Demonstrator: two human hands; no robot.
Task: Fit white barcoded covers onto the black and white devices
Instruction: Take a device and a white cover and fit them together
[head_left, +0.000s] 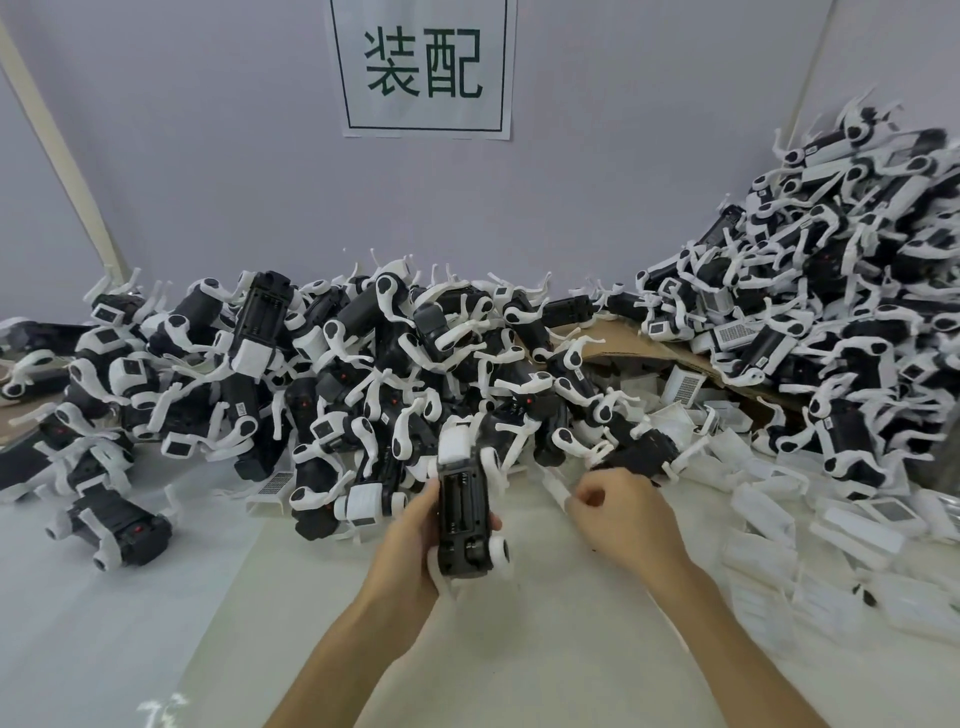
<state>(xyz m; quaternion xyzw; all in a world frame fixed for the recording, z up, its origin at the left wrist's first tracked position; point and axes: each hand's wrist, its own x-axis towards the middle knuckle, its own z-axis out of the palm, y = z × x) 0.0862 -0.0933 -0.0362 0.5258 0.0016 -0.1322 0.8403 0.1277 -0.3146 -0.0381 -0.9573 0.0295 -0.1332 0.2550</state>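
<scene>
Where the table meets the grey wall, black and white devices lie heaped along the whole far edge, legs tangled, and the heap climbs highest in the far right corner. Half buried there, a bent sheet of brown cardboard slopes out of the pile. Devices lie on top of it, and loose white covers spill from under its edge and on along the right edge of the table. Several covers show a printed barcode label, the code too small to read; one more barcoded cover lies at the front of the heap, left of centre. On the wall above, a paper sign carries two large dark green characters, 装配, inside a thin rectangular border. Near the middle of the table the left hand grasps one device around its black body, underside up so the open battery bay shows, its white end pointing toward the heap. The right hand is just beside it, fingers curled, with a white strip at its fingertips; whether it pinches that strip I cannot tell.
</scene>
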